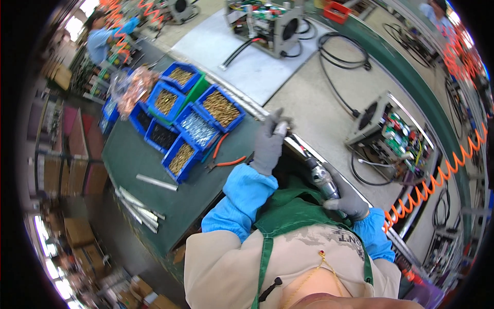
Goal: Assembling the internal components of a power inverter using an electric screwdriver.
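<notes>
Head view, dark-lettered beige shirt point(296, 252), silver tool point(323, 181)

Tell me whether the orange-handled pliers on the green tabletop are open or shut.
Open: the pliers lie with their orange handles spread wide apart; the jaw tips are too small to make out.

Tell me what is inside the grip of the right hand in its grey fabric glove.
A silver-and-black cylindrical tool. Its silver body shows beyond the right hand; the surface under the thumb and palm is covered, so cannot be seen.
</notes>
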Motion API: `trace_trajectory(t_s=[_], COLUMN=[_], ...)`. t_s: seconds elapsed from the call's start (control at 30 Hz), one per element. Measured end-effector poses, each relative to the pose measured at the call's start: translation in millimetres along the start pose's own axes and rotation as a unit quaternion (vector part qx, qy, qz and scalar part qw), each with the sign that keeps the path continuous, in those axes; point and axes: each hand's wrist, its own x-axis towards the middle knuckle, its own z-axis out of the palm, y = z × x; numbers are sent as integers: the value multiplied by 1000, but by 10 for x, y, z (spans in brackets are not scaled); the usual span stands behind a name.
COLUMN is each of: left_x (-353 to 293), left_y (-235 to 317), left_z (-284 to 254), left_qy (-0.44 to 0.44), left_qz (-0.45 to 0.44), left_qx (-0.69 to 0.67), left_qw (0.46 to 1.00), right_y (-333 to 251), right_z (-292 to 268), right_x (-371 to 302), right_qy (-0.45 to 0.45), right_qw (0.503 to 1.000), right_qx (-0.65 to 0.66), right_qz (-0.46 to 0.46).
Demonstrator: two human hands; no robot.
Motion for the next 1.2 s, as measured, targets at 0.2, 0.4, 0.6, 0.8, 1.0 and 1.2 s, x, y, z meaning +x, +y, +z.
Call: trace_trajectory(t_s=[0.2, 0.4, 0.6, 0.8, 1.0, 1.2], left_x=[-125, -729, -1049, -913, -1212, -1125], left_y=[86, 449, 594, 553, 550, 610], left_z=[-407, -2753, -3536, -3808, -3905, -3504], left_qy=[8, 586, 515, 481, 483, 452], left_qz=[106, 80, -378, -380, -371, -431], left_qx=[92, 383, 532, 472, 342, 458], left_qw=[990, 710, 556, 633, 716, 632], right_y=[-114, -98, -212, -170, -20, 174], right_z=[150, 171, 224, 218, 16, -91], right_x=[134, 234, 321, 219, -42, -323], right_qy=[-28, 12, 8, 32, 86, 128], right_qw=[991, 984, 986, 983, 988, 980], right_qx=[115, 164, 151, 176, 114, 151], right_qz=[56, 66, 73, 49, 54, 21])
